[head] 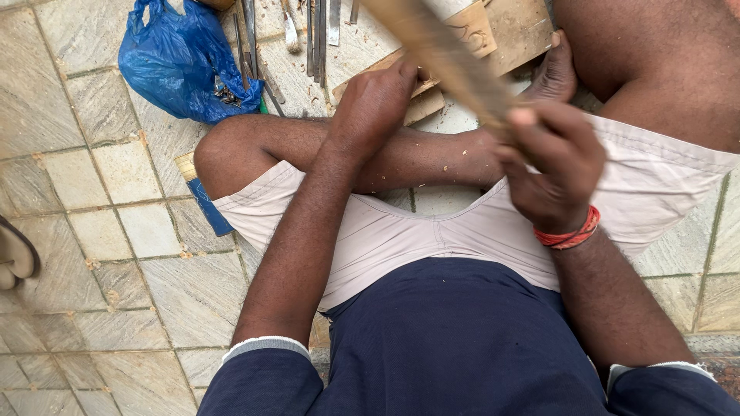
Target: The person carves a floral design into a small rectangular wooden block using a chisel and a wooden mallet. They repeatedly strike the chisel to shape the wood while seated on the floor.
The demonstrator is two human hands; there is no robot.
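I sit cross-legged on a tiled floor in light shorts and a dark blue shirt. My right hand (553, 166), with a red thread band at the wrist, is closed around a long wooden stick (443, 54) that rises toward the camera. My left hand (375, 104) rests fingers-down on the near edge of a flat carved wooden piece (509, 31) lying on the floor by my foot; whether it pinches a small tool there I cannot tell.
A crumpled blue plastic bag (181, 62) lies on the tiles at upper left. Several metal chisels (317, 35) lie in a row beside it. A blue-handled flat object (204, 202) pokes out under my left knee. A sandal (15, 254) sits at the left edge.
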